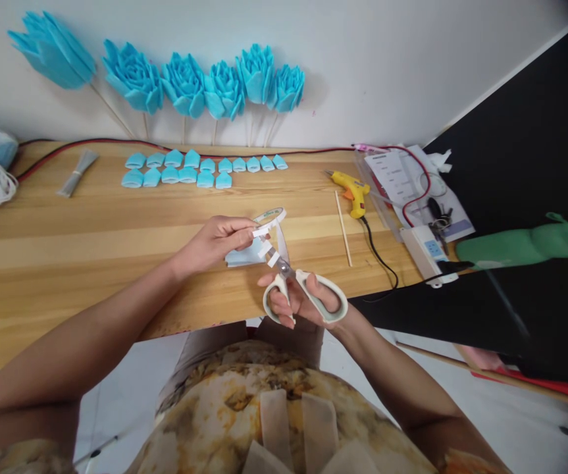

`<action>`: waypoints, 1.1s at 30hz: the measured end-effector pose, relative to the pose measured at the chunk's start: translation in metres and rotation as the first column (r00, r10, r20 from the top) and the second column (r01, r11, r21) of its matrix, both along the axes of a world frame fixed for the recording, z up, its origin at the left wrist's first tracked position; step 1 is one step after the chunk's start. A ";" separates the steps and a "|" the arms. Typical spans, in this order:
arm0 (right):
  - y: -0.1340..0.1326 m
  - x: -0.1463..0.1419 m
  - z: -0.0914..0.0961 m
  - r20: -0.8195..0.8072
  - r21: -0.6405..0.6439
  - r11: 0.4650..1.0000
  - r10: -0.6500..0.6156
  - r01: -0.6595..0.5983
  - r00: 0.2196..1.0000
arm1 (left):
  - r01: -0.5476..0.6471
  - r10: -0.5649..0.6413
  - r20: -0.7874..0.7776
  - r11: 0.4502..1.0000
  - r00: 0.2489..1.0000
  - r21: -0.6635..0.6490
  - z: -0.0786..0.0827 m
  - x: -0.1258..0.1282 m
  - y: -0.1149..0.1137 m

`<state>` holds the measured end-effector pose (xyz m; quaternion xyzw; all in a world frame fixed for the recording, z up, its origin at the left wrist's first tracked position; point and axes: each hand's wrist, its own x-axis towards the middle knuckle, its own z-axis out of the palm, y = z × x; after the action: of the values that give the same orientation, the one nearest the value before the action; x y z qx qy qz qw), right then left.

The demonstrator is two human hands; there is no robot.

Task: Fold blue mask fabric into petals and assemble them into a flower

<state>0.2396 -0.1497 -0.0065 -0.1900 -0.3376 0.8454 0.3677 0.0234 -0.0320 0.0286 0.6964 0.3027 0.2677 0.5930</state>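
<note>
My left hand [214, 242] pinches a roll of white tape [270, 216] and a strip pulled from it, over a pale blue foam piece [244, 255] on the wooden table [66, 263]. My right hand [308, 299] grips white-handled scissors [288, 280] through the loops. The blades point up at the tape strip, on which short white tape bits hang. Several cut tape strips [293, 421] are stuck on my patterned lap below.
Two rows of blue foam petals [199, 170] lie at the table's back. Several blue foam flowers [185, 82] on sticks lean on the wall. A yellow glue gun [353, 192], a wooden stick [343, 227], a power strip [424, 250] and a green roll [520, 247] are at the right.
</note>
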 end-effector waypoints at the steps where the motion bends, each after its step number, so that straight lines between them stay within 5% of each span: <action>1: 0.000 0.000 0.000 0.000 -0.001 1.000 -0.001 0.001 1.000 | 0.002 -0.002 0.003 1.000 1.000 0.002 0.000 0.000 0.000; 14: 0.006 -0.004 0.006 -0.012 -0.032 0.999 -0.036 0.036 0.999 | 0.072 -0.073 0.005 0.994 0.997 0.081 0.001 0.001 0.003; 25: -0.004 -0.017 0.011 -0.141 -0.229 0.972 -0.095 0.061 0.985 | 0.031 -0.030 -0.004 0.988 1.000 0.154 -0.004 0.002 0.003; 33: -0.013 -0.027 0.009 0.099 -0.093 0.993 -0.060 0.069 0.993 | -0.027 0.027 -0.010 0.999 1.000 -0.020 0.001 0.002 0.000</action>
<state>0.2123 -0.1627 0.0025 -0.2586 -0.3072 0.8383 0.3687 0.0256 -0.0324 0.0300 0.6876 0.3176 0.2693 0.5948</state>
